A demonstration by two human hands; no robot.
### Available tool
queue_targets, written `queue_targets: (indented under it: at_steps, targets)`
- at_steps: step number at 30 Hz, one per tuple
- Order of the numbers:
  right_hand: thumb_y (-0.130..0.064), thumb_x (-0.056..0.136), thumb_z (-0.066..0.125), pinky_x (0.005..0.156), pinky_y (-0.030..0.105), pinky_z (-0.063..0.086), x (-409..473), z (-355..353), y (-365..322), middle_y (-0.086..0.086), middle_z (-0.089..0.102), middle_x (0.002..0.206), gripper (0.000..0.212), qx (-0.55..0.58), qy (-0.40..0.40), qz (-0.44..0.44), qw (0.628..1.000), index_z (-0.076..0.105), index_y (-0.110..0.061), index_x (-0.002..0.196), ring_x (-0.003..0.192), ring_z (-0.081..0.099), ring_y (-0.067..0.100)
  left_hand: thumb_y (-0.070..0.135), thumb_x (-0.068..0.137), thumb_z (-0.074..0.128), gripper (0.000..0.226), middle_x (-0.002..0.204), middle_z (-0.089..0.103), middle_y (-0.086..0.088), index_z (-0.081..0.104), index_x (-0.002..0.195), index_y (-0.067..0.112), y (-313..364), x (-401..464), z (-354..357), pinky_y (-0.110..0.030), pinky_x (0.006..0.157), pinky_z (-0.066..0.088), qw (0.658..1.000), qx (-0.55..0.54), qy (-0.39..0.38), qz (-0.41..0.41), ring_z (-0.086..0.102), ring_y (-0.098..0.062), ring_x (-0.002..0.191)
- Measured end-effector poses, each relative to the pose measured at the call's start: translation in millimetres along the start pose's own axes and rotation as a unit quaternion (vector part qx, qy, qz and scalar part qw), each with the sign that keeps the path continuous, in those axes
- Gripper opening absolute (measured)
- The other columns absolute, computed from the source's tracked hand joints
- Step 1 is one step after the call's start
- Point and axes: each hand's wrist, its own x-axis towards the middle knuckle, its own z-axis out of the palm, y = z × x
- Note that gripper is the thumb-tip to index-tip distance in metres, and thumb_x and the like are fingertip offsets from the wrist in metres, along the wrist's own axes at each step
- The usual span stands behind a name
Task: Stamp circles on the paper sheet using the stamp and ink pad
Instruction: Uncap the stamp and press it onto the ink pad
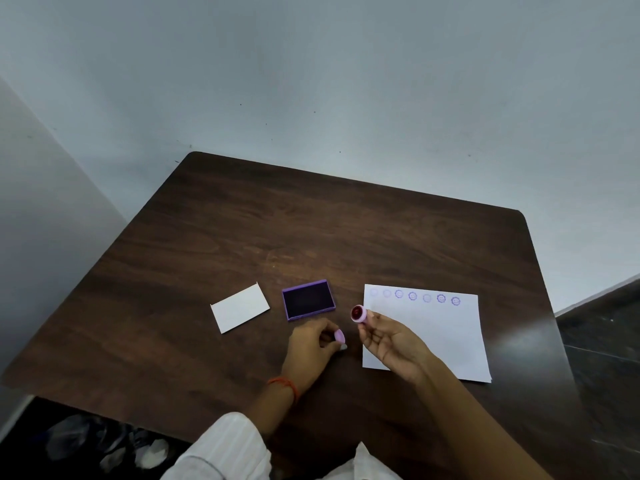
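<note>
A white paper sheet (446,337) lies at the right of the dark wooden table (277,230), with a row of several purple circle prints along its top edge. An open purple ink pad (308,299) with a dark inked surface sits left of the sheet. My right hand (391,344) holds a small lilac round stamp (357,313) up between the pad and the sheet, its reddish face turned toward me. My left hand (311,348) rests on the table below the pad, pinching a lilac stamp cap (339,336).
A white ink pad lid (239,308) lies upside down to the left of the pad. Grey walls meet the table's far edge. An orange thread band (287,386) circles my left wrist.
</note>
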Motion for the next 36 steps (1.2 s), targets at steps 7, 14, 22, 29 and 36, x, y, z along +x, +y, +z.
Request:
queue_targets:
  at_steps: [7,14,22,29,36]
  targets:
    - [0.001,0.085,0.056,0.056,0.024,0.059,-1.3,2.4,-3.5,0.013,0.077,0.079,0.013,0.023,-0.009,0.001,1.000,0.067,-0.001,0.090,0.068,0.073,0.017,0.021,0.074,0.074,0.022,0.102,0.064,0.003,0.065,0.094,0.023,-9.1,2.9,1.8,-0.011,0.071,0.044,0.999,0.049,0.011,0.013,0.057,-0.004,0.083]
    - [0.004,0.086,0.053,0.060,0.024,0.060,-2.1,8.5,-5.4,0.012,0.077,0.081,0.022,0.009,-0.018,0.003,1.000,0.074,-0.003,0.081,0.080,0.068,0.018,0.024,0.074,0.074,0.033,0.108,0.061,0.002,0.063,0.106,0.021,-14.9,2.4,-13.7,-0.007,0.070,0.039,0.994,0.075,0.078,0.021,0.054,-0.004,0.080]
    - [0.002,0.088,0.053,0.068,0.021,0.059,16.5,26.2,-3.4,0.009,0.069,0.097,0.018,-0.130,-0.008,-0.062,0.990,0.066,-0.004,0.100,0.087,0.064,0.015,0.041,0.071,0.073,0.066,0.140,0.048,-0.002,0.048,0.130,0.023,-34.4,16.6,-62.6,-0.042,0.109,0.027,0.953,0.247,0.177,-0.012,0.031,-0.025,0.135]
    - [-0.011,0.081,0.067,0.076,0.029,0.057,49.1,68.7,11.8,0.009,0.070,0.090,0.017,-0.465,0.073,-0.239,0.849,0.068,-0.004,0.097,0.076,0.067,0.017,0.064,0.075,0.055,0.090,0.156,0.024,0.002,0.022,0.145,0.018,-49.0,33.1,-65.3,-0.047,0.109,-0.024,0.930,0.358,0.074,0.029,-0.009,-0.027,0.146]
    - [-0.003,0.081,0.056,0.075,0.020,0.039,67.7,93.7,23.2,0.014,0.060,0.110,0.022,-0.764,-0.036,-0.333,0.552,0.064,-0.004,0.102,0.098,0.057,0.024,0.062,0.080,0.048,0.078,0.154,0.029,0.004,0.028,0.143,0.020,-57.9,35.9,-65.9,-0.044,0.111,-0.024,0.937,0.341,0.058,0.044,-0.012,-0.026,0.146]
